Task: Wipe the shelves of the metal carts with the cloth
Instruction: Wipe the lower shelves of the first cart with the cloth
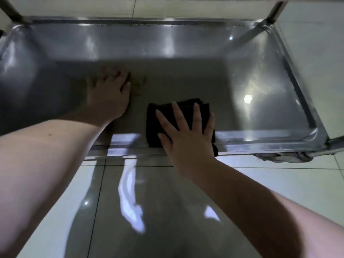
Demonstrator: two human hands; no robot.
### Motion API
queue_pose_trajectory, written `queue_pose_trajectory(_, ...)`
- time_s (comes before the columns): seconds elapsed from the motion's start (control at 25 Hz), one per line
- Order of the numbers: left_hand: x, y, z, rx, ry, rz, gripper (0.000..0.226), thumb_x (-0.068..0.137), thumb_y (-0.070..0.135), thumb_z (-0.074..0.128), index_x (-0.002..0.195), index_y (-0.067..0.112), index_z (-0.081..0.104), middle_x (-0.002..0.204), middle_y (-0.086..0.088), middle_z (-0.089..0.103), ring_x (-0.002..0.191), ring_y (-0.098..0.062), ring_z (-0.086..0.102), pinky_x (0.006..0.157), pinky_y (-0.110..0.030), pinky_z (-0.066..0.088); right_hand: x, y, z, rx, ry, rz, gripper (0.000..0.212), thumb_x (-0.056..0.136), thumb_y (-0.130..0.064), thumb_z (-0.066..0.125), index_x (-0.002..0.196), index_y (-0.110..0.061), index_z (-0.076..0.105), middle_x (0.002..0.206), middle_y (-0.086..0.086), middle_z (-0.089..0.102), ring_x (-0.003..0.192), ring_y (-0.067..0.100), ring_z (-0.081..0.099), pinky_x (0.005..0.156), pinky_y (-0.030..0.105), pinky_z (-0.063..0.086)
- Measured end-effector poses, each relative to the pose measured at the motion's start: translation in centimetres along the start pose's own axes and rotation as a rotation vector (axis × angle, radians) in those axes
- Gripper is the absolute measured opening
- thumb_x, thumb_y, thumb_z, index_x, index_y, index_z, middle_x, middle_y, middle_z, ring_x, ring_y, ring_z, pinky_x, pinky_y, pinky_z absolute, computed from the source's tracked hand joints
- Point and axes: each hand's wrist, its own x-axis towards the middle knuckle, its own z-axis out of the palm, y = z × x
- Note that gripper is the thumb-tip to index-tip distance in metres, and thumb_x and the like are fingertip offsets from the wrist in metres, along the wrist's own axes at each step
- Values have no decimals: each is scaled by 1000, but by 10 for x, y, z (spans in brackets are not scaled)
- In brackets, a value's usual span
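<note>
Glossy pale floor tiles point(149, 202) run under a stainless steel cart, and its low shelf point(242, 81) lies like a shallow tray with a raised lip all round. The black folded cloth point(158, 116) sits at the near edge, a little right of centre, its near side draped over the front lip point(260, 144). The right hand point(186, 135) presses flat on it, fingers straight and spread apart. The left hand point(108, 94) rests palm down on bare steel just beside the cloth, further in, fingers stretched forward (their tips are too blurred to tell the spacing). Right of the cloth, bare shelf reaches the rounded right corner; behind both hands it runs to the back lip, where an upright post point(273, 12) rises.
</note>
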Motion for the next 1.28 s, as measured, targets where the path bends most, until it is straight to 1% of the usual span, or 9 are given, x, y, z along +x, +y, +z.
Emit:
queue_pose_trajectory(0.16, 1, -7, 4, 25, -73, -6, 52, 102, 47, 22, 153, 36, 20, 163, 3, 14, 150, -28, -2, 114, -62, -7, 16, 11, -5, -55, 43, -31, 57, 91, -62, -3, 147, -55, -11, 164, -3, -6, 146, 45, -10, 106, 70, -14)
queue_pose_trajectory(0.4, 2, -10, 6, 19, -58, 32, 53, 102, 49, 20, 154, 39, 15, 164, 5, 8, 150, -26, 1, 117, -58, -4, 186, 31, -27, 87, -76, 111, 53, 98, -62, 12, 147, -56, -6, 164, -7, -8, 146, 41, -17, 109, 69, -12)
queue_pose_trajectory(0.52, 0, -9, 4, -3, -80, 40, 54, 101, 51, 19, 154, 42, 10, 164, 6, 3, 151, -24, -2, 118, -55, -5, 231, 39, -34, 94, -90, 151, 54, 98, -62, 13, 149, -53, -3, 164, -4, -6, 146, 42, -16, 109, 70, -12)
queue_pose_trajectory(0.72, -3, -5, 3, 2, -71, 25, 54, 102, 49, 20, 154, 41, 12, 164, 7, 6, 151, -23, -1, 118, -54, -5, 157, 29, -29, 165, -110, 107, 53, 97, -63, 15, 147, -57, -1, 164, -11, -2, 147, 38, -13, 110, 68, -11)
queue_pose_trajectory(0.84, -2, -6, 4, 6, -55, 18, 54, 101, 49, 20, 154, 39, 14, 164, 6, 8, 151, -24, 1, 118, -55, -5, 41, 24, -13, 52, -1, 11, 54, 95, -62, 13, 148, -56, 5, 164, -7, 10, 148, 42, 2, 110, 69, -1)
queue_pose_trajectory(0.92, -3, -7, 5, 5, -48, 23, 54, 101, 49, 20, 154, 40, 12, 164, 6, 8, 150, -25, 1, 118, -56, -4, -6, 27, -11, 17, -16, -23, 54, 95, -60, 14, 148, -54, 12, 162, -4, 20, 145, 46, 12, 109, 70, 6)
queue_pose_trajectory(1.04, -8, -5, 5, 8, -51, 17, 55, 101, 50, 20, 154, 40, 12, 164, 6, 8, 150, -25, 1, 118, -56, -4, 27, 46, -16, -4, -67, -33, 53, 89, -67, 2, 141, -65, -11, 164, -11, 2, 148, 40, -5, 111, 66, -4)
queue_pose_trajectory(1.16, -13, 0, 8, -5, -57, 13, 55, 100, 51, 19, 154, 41, 12, 164, 7, 8, 151, -24, 0, 118, -56, -5, 113, 62, -25, 32, -11, 131, 54, 92, -65, 10, 145, -61, -4, 164, -10, 0, 148, 40, -8, 111, 67, -6)
queue_pose_trajectory(1.28, -12, -1, 9, -17, -53, 27, 55, 100, 52, 20, 153, 42, 12, 164, 7, 9, 151, -24, -1, 118, -56, -6, 189, 44, -35, 162, -60, 323, 53, 98, -60, 15, 148, -55, 0, 164, -7, -3, 146, 43, -15, 107, 72, -12)
